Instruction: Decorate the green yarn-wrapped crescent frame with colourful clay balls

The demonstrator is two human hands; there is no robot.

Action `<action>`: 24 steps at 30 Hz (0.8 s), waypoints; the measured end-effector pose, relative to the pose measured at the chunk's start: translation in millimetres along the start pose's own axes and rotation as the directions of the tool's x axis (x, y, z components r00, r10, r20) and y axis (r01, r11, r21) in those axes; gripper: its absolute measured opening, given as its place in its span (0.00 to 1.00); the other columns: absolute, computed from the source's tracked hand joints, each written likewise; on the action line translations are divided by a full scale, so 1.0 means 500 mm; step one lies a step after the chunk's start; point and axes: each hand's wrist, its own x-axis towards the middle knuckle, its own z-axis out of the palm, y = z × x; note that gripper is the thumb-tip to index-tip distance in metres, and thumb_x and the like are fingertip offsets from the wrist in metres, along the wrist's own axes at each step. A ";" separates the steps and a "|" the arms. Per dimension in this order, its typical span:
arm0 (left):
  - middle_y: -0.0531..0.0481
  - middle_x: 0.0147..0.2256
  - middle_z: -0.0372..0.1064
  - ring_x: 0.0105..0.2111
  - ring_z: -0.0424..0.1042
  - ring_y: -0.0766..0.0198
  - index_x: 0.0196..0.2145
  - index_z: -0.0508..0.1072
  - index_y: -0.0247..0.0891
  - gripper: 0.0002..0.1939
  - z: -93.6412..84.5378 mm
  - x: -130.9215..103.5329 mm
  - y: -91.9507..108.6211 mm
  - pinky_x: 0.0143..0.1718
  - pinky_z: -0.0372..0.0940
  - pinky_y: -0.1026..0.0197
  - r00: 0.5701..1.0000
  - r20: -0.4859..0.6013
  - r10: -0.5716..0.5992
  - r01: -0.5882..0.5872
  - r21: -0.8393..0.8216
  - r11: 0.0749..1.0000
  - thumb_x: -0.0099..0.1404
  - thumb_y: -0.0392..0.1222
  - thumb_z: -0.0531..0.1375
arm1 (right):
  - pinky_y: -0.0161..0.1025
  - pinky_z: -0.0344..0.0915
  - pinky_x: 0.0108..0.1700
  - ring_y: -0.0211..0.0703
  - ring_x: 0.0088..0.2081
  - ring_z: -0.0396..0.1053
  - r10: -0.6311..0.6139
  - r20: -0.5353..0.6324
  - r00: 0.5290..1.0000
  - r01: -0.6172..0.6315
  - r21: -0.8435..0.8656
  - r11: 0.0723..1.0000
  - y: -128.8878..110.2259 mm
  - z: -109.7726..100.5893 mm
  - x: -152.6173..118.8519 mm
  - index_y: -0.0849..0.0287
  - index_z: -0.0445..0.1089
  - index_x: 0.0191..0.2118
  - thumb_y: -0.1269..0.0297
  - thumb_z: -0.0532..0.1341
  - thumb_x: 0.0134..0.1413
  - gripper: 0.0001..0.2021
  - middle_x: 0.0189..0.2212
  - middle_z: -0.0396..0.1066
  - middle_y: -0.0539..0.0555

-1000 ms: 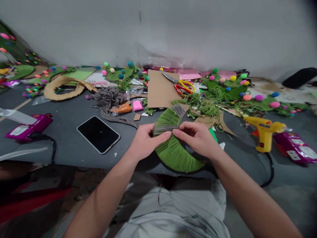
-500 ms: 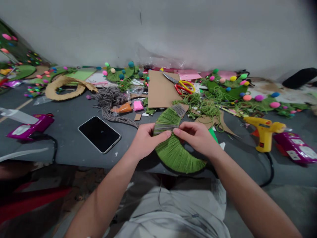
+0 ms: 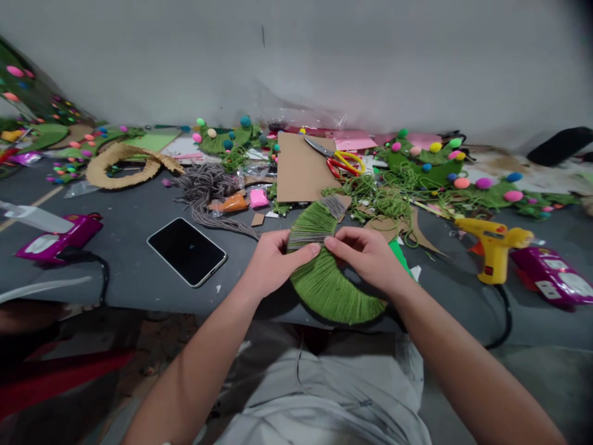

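Crescent (image 3: 331, 293) at centre of frame, green yarn crossed by grey band (image 3: 304, 238). Left hand (image 3: 267, 267) clamped on outer edge, thumb on top. Right hand (image 3: 370, 254) pinched on inner edge, at band's end. Change within last second: slight; right thumb a little higher, narrow gap between thumb tips. Crescent nearly unmoved. Probable meaning: fine strand adjustment under steady grip. Scissors (image 3: 354, 163) at upper centre, out of hand.

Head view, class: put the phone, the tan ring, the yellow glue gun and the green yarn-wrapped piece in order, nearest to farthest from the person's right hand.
1. Green yarn-wrapped piece: touching the right hand.
2. Yellow glue gun: off to that hand's right.
3. Phone: left, past the left hand.
4. Tan ring: farther left and farther back.
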 end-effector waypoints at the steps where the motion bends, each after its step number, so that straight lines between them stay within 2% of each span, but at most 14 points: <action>1: 0.49 0.33 0.81 0.30 0.76 0.64 0.37 0.83 0.33 0.17 0.000 0.000 0.000 0.32 0.71 0.64 1.000 -0.004 -0.002 0.002 0.012 1.000 0.60 0.52 0.73 | 0.36 0.57 0.28 0.36 0.24 0.61 -0.010 -0.015 1.000 0.009 -0.029 1.000 -0.002 0.004 0.000 0.58 0.70 0.27 0.40 0.69 0.55 0.24 0.21 0.64 0.47; 4: 0.49 0.33 0.80 0.29 0.75 0.65 0.37 0.83 0.33 0.17 -0.002 -0.002 0.001 0.32 0.70 0.65 1.000 0.001 -0.008 0.008 0.012 1.000 0.60 0.52 0.73 | 0.36 0.54 0.26 0.34 0.24 0.57 -0.043 -0.057 0.997 0.040 -0.056 0.998 -0.005 0.013 0.001 0.57 0.67 0.25 0.41 0.70 0.55 0.24 0.20 0.61 0.45; 8: 0.48 0.37 0.81 0.33 0.77 0.64 0.41 0.83 0.35 0.18 -0.001 0.000 0.000 0.37 0.73 0.63 0.999 0.051 0.006 -0.001 -0.093 0.996 0.60 0.51 0.74 | 0.37 0.53 0.26 0.35 0.24 0.57 -0.063 -0.074 0.995 0.058 -0.070 0.996 0.000 0.012 -0.001 0.57 0.67 0.26 0.41 0.68 0.57 0.24 0.21 0.61 0.46; 11: 0.48 0.35 0.81 0.33 0.76 0.64 0.40 0.82 0.35 0.18 -0.001 0.002 -0.003 0.36 0.71 0.63 1.000 0.026 0.006 -0.002 -0.147 0.989 0.61 0.52 0.73 | 0.37 0.54 0.26 0.35 0.24 0.57 -0.062 -0.083 0.995 0.055 -0.089 0.994 0.004 0.008 -0.003 0.57 0.67 0.26 0.41 0.68 0.57 0.24 0.20 0.61 0.46; 14: 0.49 0.31 0.78 0.30 0.73 0.65 0.36 0.82 0.34 0.17 -0.003 0.002 -0.006 0.32 0.68 0.64 1.000 -0.016 0.002 -0.004 -0.114 0.993 0.61 0.53 0.72 | 0.36 0.56 0.27 0.35 0.24 0.60 -0.021 -0.039 0.999 0.018 -0.075 0.997 0.004 0.004 -0.003 0.57 0.68 0.26 0.41 0.68 0.57 0.23 0.20 0.64 0.46; 18: 0.51 0.28 0.75 0.27 0.70 0.66 0.33 0.81 0.33 0.17 -0.006 -0.001 -0.003 0.31 0.66 0.64 0.999 -0.008 0.034 -0.035 -0.056 0.998 0.59 0.52 0.73 | 0.36 0.64 0.30 0.38 0.26 0.68 0.054 0.047 0.997 -0.054 -0.014 0.998 0.007 -0.001 -0.002 0.57 0.69 0.27 0.40 0.69 0.55 0.24 0.22 0.69 0.48; 21: 0.54 0.24 0.70 0.25 0.66 0.68 0.29 0.79 0.33 0.18 -0.005 -0.003 0.001 0.27 0.62 0.65 0.999 0.008 0.047 -0.047 -0.002 0.999 0.56 0.52 0.74 | 0.36 0.65 0.29 0.39 0.27 0.69 0.079 0.021 0.997 -0.078 -0.005 0.997 0.014 -0.001 -0.002 0.58 0.70 0.28 0.40 0.71 0.52 0.24 0.24 0.71 0.50; 24: 0.55 0.23 0.66 0.24 0.63 0.69 0.27 0.77 0.33 0.19 -0.003 -0.002 0.002 0.26 0.59 0.66 0.998 0.030 0.050 -0.051 0.039 0.998 0.57 0.53 0.73 | 0.36 0.59 0.25 0.38 0.24 0.66 0.048 -0.046 0.998 -0.053 -0.111 0.992 0.020 0.001 -0.002 0.58 0.69 0.26 0.42 0.72 0.52 0.24 0.21 0.70 0.50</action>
